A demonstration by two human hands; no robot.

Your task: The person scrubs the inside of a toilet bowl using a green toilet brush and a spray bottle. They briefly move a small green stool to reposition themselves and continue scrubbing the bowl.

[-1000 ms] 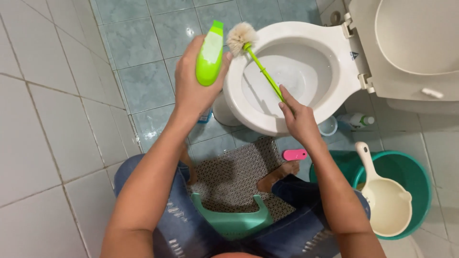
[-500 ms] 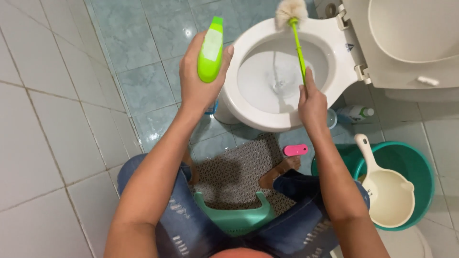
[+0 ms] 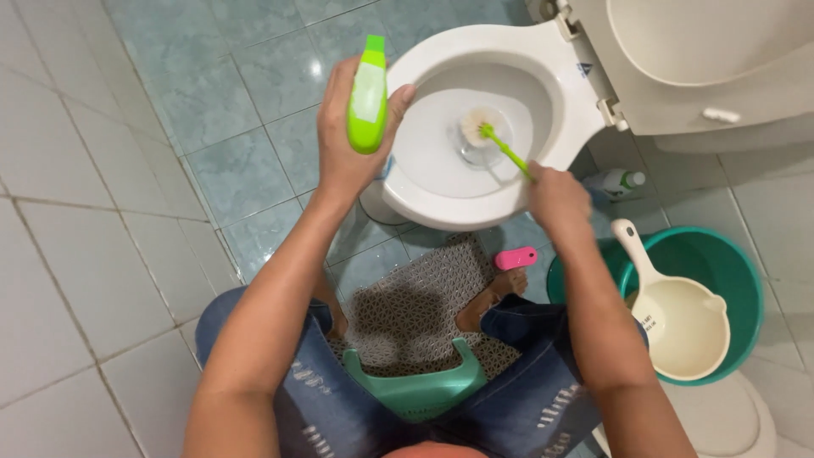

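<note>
Green bottle (image 3: 367, 95) upright, brush (image 3: 492, 138) in bowl

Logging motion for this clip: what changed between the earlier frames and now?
The right hand swung the toilet brush from the bowl's rim, round its far edge, down into the toilet bowl, where the bristle head now sits at the bottom. The left hand kept holding the green bottle beside the rim. The dipper stayed in the bucket, and the pink brush on the floor.
</note>
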